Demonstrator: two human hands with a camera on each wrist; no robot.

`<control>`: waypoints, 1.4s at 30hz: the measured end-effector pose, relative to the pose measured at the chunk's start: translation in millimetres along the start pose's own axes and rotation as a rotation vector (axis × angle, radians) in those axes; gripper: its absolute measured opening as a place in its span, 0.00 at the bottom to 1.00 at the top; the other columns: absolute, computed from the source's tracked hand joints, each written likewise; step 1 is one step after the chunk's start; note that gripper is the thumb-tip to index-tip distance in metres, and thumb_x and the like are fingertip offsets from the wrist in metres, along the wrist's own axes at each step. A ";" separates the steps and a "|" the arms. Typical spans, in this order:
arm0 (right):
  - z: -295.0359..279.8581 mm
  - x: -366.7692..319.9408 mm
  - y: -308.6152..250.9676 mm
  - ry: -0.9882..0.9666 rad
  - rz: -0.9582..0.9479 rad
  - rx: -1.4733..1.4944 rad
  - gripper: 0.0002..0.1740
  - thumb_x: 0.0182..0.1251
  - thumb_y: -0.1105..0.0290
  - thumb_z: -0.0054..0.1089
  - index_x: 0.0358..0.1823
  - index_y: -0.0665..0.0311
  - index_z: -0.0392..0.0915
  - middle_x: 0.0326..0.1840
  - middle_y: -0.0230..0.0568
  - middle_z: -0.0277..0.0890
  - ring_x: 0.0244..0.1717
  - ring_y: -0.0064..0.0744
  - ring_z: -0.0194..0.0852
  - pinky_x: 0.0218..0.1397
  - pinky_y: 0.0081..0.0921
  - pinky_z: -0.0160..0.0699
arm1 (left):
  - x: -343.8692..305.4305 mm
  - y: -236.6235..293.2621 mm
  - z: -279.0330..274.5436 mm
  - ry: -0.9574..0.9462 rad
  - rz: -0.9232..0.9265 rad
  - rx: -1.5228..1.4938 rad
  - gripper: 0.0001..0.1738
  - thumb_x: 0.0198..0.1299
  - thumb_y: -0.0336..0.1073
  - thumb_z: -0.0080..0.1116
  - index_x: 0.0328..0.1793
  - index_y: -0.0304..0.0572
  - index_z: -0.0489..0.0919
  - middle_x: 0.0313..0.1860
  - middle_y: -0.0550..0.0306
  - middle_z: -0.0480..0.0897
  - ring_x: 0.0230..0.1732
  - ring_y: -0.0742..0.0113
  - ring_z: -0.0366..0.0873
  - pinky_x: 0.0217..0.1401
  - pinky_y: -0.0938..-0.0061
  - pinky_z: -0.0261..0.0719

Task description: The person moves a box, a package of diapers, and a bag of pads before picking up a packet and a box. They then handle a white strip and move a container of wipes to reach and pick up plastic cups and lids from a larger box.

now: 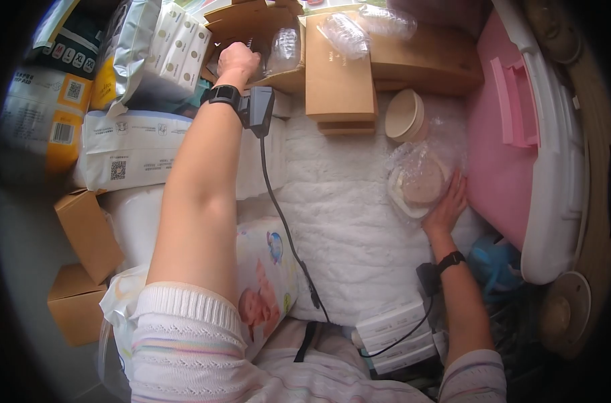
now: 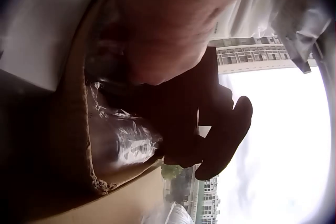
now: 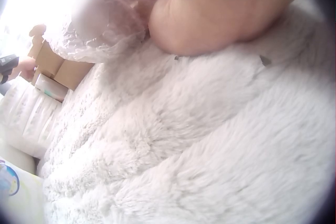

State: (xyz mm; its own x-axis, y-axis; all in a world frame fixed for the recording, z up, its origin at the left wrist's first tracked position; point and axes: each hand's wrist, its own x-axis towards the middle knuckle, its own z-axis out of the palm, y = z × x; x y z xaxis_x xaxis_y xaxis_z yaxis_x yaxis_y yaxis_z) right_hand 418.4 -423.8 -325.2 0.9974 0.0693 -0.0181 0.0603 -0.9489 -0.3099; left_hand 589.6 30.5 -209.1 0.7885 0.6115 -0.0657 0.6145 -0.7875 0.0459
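Observation:
My left hand [image 1: 238, 64] reaches down into an open cardboard box [image 1: 289, 79] at the back. In the left wrist view, its fingers are hidden inside the box, so I cannot tell what they hold. Beside it in the box is a clear plastic-wrapped item [image 2: 134, 142]. My right hand [image 1: 446, 208] lies with extended fingers along the right side of a round beige item in clear plastic wrap [image 1: 423, 185]. That bundle lies on a white plush cover [image 1: 339, 221]. A beige bowl [image 1: 404, 115] tilts on its side just behind it.
A brown box [image 1: 339, 84] carrying clear wrapped items [image 1: 346, 35] stands at the back. A pink and white plastic piece [image 1: 500, 148] borders the right. White packages [image 1: 137, 149] and a diaper pack [image 1: 268, 269] lie on the left. Small white boxes [image 1: 396, 336] are stacked in front.

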 end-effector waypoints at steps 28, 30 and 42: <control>-9.8 4.0 -10.8 -0.101 0.087 -0.058 0.54 0.40 0.73 0.69 0.70 0.71 0.45 0.77 0.39 0.34 0.75 0.50 0.33 0.73 0.43 0.37 | 5.6 17.5 -18.7 -0.300 -0.022 0.056 0.11 0.50 0.32 0.57 0.38 0.38 0.84 0.37 0.48 0.84 0.44 0.57 0.82 0.51 0.67 0.78; -6.8 1.6 -8.0 -0.086 0.087 -0.039 0.54 0.40 0.72 0.69 0.70 0.72 0.45 0.77 0.39 0.34 0.75 0.50 0.33 0.73 0.43 0.37 | 7.9 18.1 -12.5 -0.167 0.039 0.138 0.15 0.51 0.32 0.54 0.45 0.39 0.82 0.47 0.45 0.82 0.51 0.51 0.79 0.53 0.64 0.77; -1.5 1.8 -3.9 -0.062 0.085 -0.059 0.59 0.36 0.73 0.71 0.70 0.71 0.42 0.77 0.41 0.34 0.75 0.49 0.33 0.73 0.43 0.37 | 24.2 21.1 17.0 -0.561 0.060 -0.153 0.19 0.49 0.35 0.55 0.47 0.32 0.80 0.46 0.43 0.81 0.45 0.52 0.80 0.45 0.64 0.76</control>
State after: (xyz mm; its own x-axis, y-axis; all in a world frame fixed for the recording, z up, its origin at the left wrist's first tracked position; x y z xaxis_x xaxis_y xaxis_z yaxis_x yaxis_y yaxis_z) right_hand 420.0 -420.4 -322.6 0.9948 0.0053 -0.1014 -0.0202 -0.9684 -0.2487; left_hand 621.3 27.4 -226.7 0.7146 0.3989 -0.5746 0.5982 -0.7744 0.2063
